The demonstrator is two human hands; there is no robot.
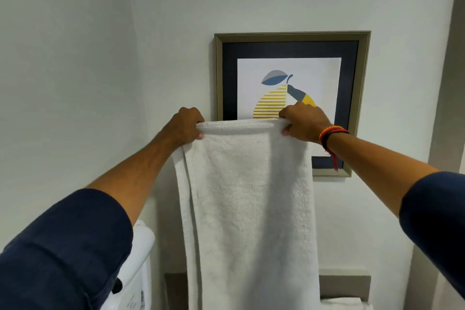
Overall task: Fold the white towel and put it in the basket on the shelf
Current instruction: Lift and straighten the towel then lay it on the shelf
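The white towel (247,209) hangs lengthwise in front of me, doubled over, with a second layer showing along its left edge. My left hand (185,126) grips its top left corner and my right hand (303,123) grips its top right corner, both raised at chest height before the wall. The top edge runs nearly level between my two hands. The towel's lower end runs out of the frame at the bottom. No basket or shelf is in view.
A framed picture of a pear (292,88) hangs on the wall right behind my hands. A white appliance (141,259) stands at the lower left. A grey recess (344,284) with something white in it sits at the lower right.
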